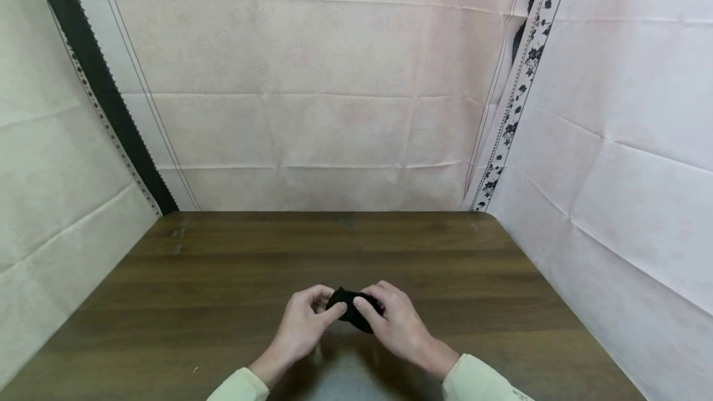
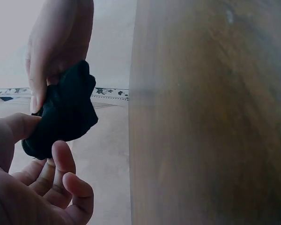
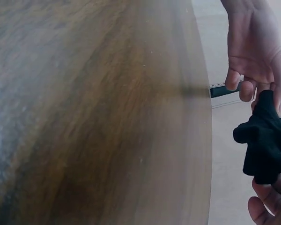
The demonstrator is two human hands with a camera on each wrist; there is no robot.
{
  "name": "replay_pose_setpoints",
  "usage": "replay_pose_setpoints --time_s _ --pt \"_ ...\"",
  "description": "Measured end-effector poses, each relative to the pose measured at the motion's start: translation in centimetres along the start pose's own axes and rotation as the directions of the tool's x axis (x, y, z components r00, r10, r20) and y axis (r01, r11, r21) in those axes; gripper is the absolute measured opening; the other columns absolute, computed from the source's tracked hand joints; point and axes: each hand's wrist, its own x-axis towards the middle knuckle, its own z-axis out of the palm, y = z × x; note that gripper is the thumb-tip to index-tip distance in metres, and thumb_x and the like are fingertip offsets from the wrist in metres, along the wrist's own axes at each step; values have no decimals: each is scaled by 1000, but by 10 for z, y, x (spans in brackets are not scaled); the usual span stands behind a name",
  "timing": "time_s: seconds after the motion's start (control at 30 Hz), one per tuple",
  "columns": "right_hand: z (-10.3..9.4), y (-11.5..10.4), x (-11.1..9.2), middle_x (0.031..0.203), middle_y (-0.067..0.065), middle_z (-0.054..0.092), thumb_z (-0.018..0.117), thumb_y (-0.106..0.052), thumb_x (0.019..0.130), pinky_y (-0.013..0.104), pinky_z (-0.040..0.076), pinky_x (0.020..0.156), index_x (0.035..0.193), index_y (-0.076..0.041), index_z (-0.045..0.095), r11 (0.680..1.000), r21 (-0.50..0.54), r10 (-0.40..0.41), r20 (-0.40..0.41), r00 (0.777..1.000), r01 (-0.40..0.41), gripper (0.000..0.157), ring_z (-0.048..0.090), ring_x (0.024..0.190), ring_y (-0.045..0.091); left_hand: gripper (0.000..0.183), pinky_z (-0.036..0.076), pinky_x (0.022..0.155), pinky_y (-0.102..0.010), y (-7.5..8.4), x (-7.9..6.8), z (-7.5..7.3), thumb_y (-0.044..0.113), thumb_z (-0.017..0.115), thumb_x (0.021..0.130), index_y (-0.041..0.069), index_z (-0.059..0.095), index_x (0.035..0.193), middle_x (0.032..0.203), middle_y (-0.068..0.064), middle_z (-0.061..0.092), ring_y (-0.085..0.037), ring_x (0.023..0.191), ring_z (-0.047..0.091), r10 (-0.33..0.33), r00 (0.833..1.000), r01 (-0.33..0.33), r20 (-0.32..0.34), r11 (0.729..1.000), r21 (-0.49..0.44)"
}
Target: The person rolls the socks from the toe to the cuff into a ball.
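Note:
A small bundle of soft black cloth (image 1: 350, 304) is held between both hands, above the near part of the table. It looks folded or rolled, and its exact kind cannot be told. My left hand (image 1: 301, 322) pinches its left end between thumb and fingers. The right hand (image 1: 397, 324) grips the other end, its thumb lying across the front. In the left wrist view the cloth (image 2: 65, 112) shows rounded, bulging folds, clear of the tabletop. Seen from the right wrist, a stubby fold sticks out of the cloth (image 3: 267, 140), and part of it runs past the frame edge.
A brown wood-grain table (image 1: 334, 246) spreads beneath the hands. Pale creased sheets hang at the back (image 1: 334, 79), left (image 1: 56, 172) and right (image 1: 613, 141), along the table's edges. A tiny pale scrap (image 1: 195, 369) lies at the near left.

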Motion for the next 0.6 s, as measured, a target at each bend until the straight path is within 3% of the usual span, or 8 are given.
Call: replay_pose_setpoints --time_s 0.13,0.33,0.6 --pt "0 -3 2 89 -13 61 66 -19 97 26 51 70 97 -20 73 997 -81 7 -26 1000 -9 7 57 79 6 13 44 54 -25 -1 0 1 20 79 87 10 72 93 77 0 63 -14 60 53 0 1000 0 -9 1000 29" --pt "-2 -4 4 84 -11 64 66 -7 85 24 49 65 90 -19 72 986 -165 -4 -37 999 -2 15 56 71 3 11 44 57 -25 -3 0 4 18 79 87 11 73 93 79 1 65 -13 63 55 20 999 -19 -40 999 26" --pt "-6 2 3 81 -13 60 71 -9 81 26 48 66 91 -19 69 976 -206 71 -11 997 -72 14 57 73 7 10 44 58 -25 0 -2 3 18 79 88 12 74 94 79 0 64 -15 65 55 8 998 -7 -59 1000 7"
